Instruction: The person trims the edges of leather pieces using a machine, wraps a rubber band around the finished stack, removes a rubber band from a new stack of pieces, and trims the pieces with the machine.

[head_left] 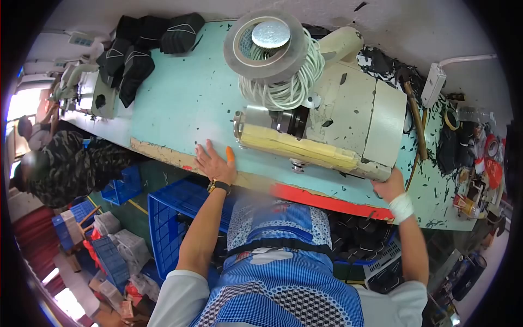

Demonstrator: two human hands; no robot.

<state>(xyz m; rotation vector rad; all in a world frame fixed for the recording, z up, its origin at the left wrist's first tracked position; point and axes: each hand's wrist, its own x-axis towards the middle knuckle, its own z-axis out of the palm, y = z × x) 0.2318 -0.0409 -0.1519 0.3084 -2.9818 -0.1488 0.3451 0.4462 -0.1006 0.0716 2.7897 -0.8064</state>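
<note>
My left hand [216, 164] lies on the front edge of the pale green table [180, 98], its fingers spread and holding nothing. An orange cover sits on one finger. At the right end of the machine [348, 109], my right hand [390, 187] touches the lower corner; its fingertips are partly hidden behind the housing. Yellow padding [299, 146] runs along the machine's front. A coil of pale cord [291, 76] hangs under a round grey reel [234, 52] above the machine. Red tape [332, 202] covers part of the table edge.
Bundled black pieces [182, 32] lie at the table's back left. Blue crates [163, 229] stand below the left edge. Another person [65, 163] in camouflage is at the far left, near a second machine [95, 92]. Dark scraps and a wooden stick [417, 120] lie at right.
</note>
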